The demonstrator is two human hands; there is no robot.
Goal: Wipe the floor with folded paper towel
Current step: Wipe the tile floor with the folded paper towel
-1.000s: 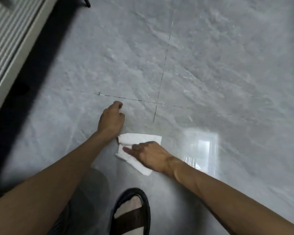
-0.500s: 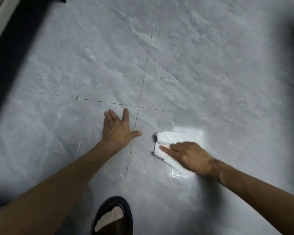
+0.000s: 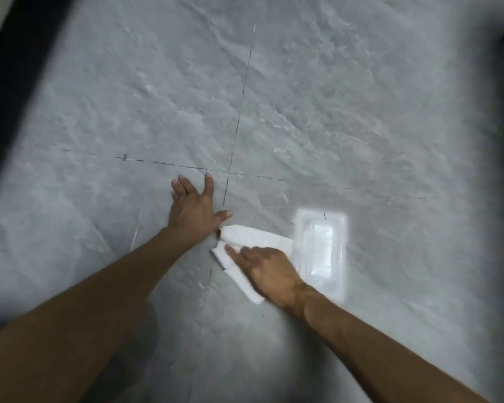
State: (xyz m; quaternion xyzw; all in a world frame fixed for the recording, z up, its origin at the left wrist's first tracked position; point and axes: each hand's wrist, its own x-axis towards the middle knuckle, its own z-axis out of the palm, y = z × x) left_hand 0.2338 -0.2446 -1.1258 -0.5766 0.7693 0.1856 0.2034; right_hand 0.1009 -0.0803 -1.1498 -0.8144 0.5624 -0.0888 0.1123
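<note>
Folded paper towel point(image 3: 249, 242) lies on the grey tiled floor point(image 3: 303, 112) under the right hand's point(image 3: 269, 271) flat, straight fingers; the left hand point(image 3: 194, 210) rests splayed wide, thumb just beside the towel's far end.

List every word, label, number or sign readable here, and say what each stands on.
None can be read.
The folded paper towel under the right hand is plain white.
The grey tile floor shows only grout lines and a bright light reflection.
The left hand carries nothing written.
</note>
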